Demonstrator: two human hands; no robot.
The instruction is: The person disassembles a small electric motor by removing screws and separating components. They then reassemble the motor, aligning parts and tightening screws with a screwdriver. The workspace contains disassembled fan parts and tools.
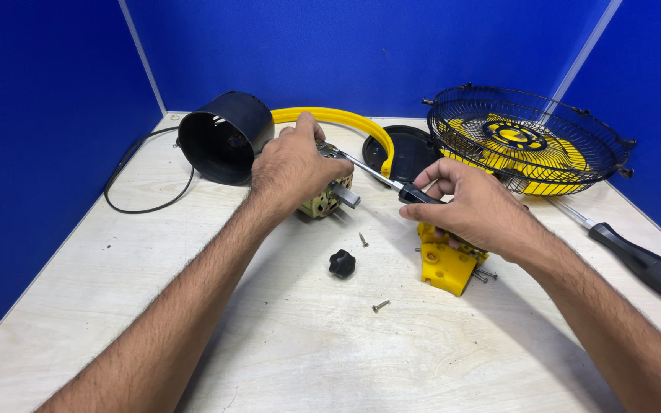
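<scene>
Left hand (294, 164) grips the motor (329, 193); right hand (464, 206) holds a screwdriver (392, 183), tip seemingly at it.

Head camera, close, looking down and forward over table (284, 359)

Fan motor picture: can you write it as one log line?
left hand: holds fan motor | right hand: holds screwdriver, tip at motor | loose screws and black knob on table
</scene>
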